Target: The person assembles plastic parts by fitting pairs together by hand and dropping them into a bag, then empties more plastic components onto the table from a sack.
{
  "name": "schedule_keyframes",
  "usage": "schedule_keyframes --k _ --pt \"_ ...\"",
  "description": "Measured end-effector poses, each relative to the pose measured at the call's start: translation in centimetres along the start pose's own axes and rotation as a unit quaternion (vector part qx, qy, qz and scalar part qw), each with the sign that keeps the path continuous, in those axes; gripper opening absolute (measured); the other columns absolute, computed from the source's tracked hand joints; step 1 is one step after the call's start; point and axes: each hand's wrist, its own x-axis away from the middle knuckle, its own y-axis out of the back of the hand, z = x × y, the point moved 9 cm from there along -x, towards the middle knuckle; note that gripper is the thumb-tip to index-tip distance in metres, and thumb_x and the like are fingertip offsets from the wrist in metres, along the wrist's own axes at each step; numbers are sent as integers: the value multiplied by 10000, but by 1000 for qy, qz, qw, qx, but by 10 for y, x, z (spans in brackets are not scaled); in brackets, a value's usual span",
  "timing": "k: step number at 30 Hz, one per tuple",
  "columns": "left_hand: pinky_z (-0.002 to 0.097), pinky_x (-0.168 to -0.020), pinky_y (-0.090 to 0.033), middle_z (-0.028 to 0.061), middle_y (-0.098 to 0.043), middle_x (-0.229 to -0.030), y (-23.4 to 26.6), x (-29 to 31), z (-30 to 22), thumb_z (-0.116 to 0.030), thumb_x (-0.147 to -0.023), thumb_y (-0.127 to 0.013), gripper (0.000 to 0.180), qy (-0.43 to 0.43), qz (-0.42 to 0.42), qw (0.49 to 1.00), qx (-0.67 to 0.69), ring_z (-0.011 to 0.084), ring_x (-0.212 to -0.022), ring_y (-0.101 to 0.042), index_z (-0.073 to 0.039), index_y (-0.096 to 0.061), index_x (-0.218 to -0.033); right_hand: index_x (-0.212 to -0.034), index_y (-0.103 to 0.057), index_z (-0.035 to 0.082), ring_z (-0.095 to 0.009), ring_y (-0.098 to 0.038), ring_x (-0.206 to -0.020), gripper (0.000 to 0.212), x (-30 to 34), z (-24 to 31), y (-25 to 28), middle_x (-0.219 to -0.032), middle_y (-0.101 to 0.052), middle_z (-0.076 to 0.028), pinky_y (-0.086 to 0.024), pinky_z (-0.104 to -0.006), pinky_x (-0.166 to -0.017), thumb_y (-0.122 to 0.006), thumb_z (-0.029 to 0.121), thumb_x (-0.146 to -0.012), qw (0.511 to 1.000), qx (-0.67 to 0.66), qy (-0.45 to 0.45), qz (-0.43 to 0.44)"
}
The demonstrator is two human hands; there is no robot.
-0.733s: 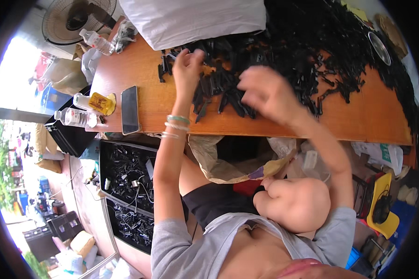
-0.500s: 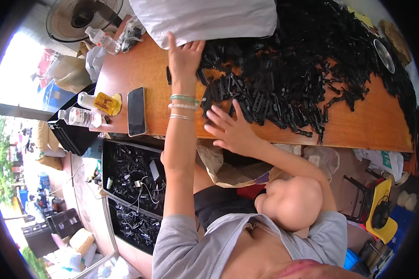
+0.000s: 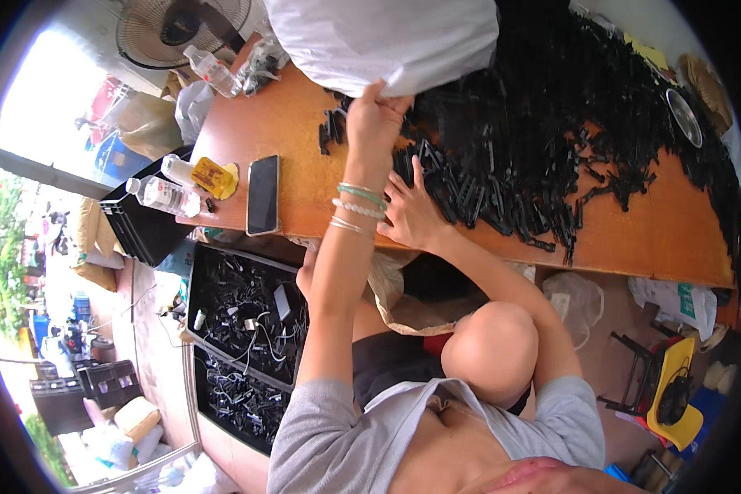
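At the back of the wooden table [image 3: 305, 123], my left hand [image 3: 376, 123], with bracelets on its wrist, grips the lower edge of a large white sack [image 3: 387, 41]. Thumb and fingers close on the sack's fabric. Close to the table's front edge, my right hand [image 3: 416, 212] lies beside a heap of small black plastic parts [image 3: 502, 140], fingers apart and touching the nearest ones. A few of those parts sit between my hands, partly hidden by the left wrist.
Left on the table are a phone [image 3: 263, 195], a clear bottle [image 3: 165, 198] and a yellow-labelled bottle [image 3: 214, 177]. Black trays [image 3: 247, 309] of parts and cables stand below. A paper bag [image 3: 395, 309] opens under the table edge; a yellow chair [image 3: 675, 395] stands at right.
My left hand has closed on the sack's edge, and the sack's front now bulges rounder. My right hand has drawn nearer to the left wrist. The whole view has shifted slightly.
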Motion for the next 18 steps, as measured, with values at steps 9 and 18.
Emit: schedule_keyframes --k 9,18 --pt "502 -899 -554 263 -540 -1037 -9 33 14 -12 -921 -480 211 16 -13 990 -141 444 -906 -624 5 -423 -719 -1427 -397 189 -335 -179 -1423 565 -36 -5 11 -1526 -274 -105 -104 -591 -1123 -448 439 -923 995 28 32 -89" --pt "372 -630 -488 149 -609 -667 -98 25 -130 -281 -804 -750 378 -393 35 596 -700 240 -638 -608 58 -616 -904 -1262 -553 122 -366 -256 -1378 566 -36 -29 0 -1405 -389 -187 -144 -678 -1077 -685 322 -749 997 55 -37 -51"
